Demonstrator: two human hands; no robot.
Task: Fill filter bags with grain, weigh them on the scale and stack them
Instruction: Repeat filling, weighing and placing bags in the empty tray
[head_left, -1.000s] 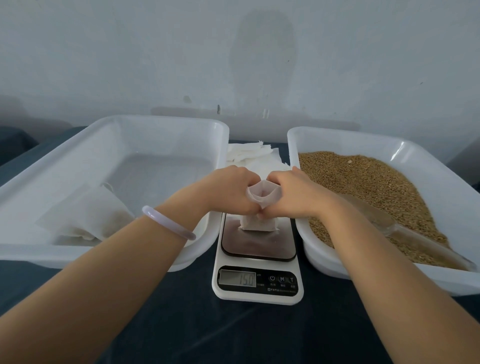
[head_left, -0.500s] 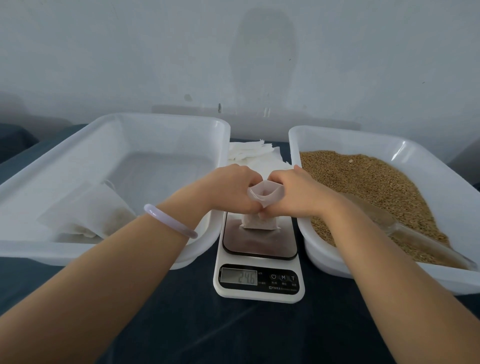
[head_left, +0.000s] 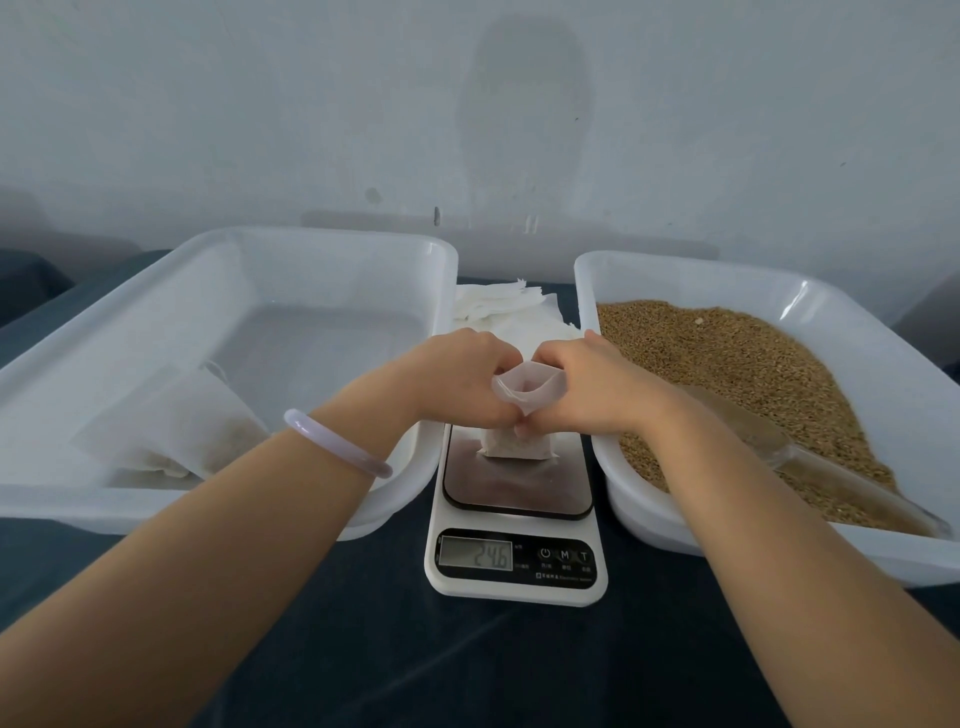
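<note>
While the filter bag (head_left: 519, 444) stands upright on the steel platform of the kitchen scale (head_left: 517, 519), the left hand (head_left: 460, 376) and the right hand (head_left: 587, 387) each pinch one side of the bag's mouth, fingers curled tight on the paper and holding the opening spread between them. The bag's filled lower part rests on the rear half of the platform. The scale display reads 24.6; beside it are a power symbol and keys marked M and T; the small print below them is illegible. Left of the scale, a white tray (head_left: 130, 512) holds filled bags (head_left: 176, 441). Right of the scale, a second tray (head_left: 857, 332) holds grain (head_left: 727, 353) and a clear scoop (head_left: 841, 475). Behind the scale lie empty bags (head_left: 498, 304). A pale bangle (head_left: 335, 444) circles the left wrist.
</note>
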